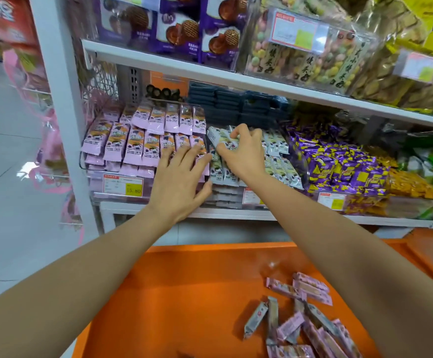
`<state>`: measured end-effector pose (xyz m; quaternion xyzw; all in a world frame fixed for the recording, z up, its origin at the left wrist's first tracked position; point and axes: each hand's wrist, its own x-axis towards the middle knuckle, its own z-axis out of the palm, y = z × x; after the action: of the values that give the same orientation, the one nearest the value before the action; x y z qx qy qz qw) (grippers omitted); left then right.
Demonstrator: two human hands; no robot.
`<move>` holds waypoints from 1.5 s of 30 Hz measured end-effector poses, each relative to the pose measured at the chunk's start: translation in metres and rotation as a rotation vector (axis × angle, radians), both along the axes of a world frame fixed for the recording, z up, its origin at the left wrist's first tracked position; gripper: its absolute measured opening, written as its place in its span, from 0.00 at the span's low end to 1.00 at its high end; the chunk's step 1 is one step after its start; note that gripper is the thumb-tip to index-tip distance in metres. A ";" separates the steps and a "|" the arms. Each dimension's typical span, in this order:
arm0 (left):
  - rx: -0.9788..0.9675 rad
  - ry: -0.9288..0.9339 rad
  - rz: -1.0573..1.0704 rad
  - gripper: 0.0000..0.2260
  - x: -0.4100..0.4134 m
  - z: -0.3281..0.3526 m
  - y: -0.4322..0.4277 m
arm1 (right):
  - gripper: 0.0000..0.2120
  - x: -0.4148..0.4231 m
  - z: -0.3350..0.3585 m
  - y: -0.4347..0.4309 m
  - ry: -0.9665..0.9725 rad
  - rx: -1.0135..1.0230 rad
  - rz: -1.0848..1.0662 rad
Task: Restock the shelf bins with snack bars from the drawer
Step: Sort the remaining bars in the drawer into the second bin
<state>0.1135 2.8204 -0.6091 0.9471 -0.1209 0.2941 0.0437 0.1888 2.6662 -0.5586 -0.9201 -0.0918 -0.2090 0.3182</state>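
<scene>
Right hand (243,153) is up at the middle bin (225,196), fingers curled round a small bunch of white-wrapped bars (219,136); we can't count them. Left hand (181,182) lies flat with spread fingers on the pink bars (132,146) at the right end of the left bin (99,186), gripping nothing. It looks to us like it is holding that row back.

Key relation: the held bunch sits at 10 o'clock of the right palm, long axis tilted roughly 10-to-4. The white bars already in the middle bin stand close to 12-to-6, directly at 6 o'clock of the bunch and touching or almost touching it. We judge that the coming move is a short turn to upright, then a press down into that row.

Remaining stock: loose bars (300,319), pink and grey, lie in the orange drawer (184,293) at about 5 o'clock of the right hand, under the right forearm, axes mixed. They sit in the drawer's right half, so the right hand is nearer for the next pick-up and the left is well apart.
</scene>
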 end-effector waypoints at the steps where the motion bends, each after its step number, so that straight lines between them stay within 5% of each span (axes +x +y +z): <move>1: -0.008 -0.011 0.002 0.25 0.000 -0.001 -0.001 | 0.16 0.005 0.000 0.004 0.008 -0.018 -0.015; 8: -0.025 -0.081 -0.001 0.23 0.002 -0.006 -0.002 | 0.22 0.025 -0.004 0.011 -0.013 -0.180 -0.075; 16: -0.049 -0.105 -0.002 0.23 0.003 -0.008 -0.001 | 0.14 0.024 -0.010 -0.014 -0.082 -0.136 0.269; 24: -0.037 -0.105 -0.004 0.23 0.003 -0.009 -0.002 | 0.15 0.033 -0.008 -0.004 -0.097 -0.190 0.174; 33: 0.010 -0.010 0.010 0.25 -0.003 -0.003 -0.006 | 0.25 0.021 -0.009 -0.011 0.092 -0.265 0.260; 40: -0.038 -0.156 -0.063 0.21 -0.029 -0.015 -0.020 | 0.08 -0.032 -0.016 -0.030 -0.296 -0.017 0.412; 45: 0.044 -0.167 -0.272 0.12 -0.059 -0.065 -0.031 | 0.04 -0.078 -0.060 -0.051 -0.215 0.000 0.448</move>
<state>0.0549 2.7898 -0.6740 0.8949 -0.2578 0.3606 0.0522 0.1110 2.6154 -0.6189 -0.8494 -0.3268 -0.2298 0.3450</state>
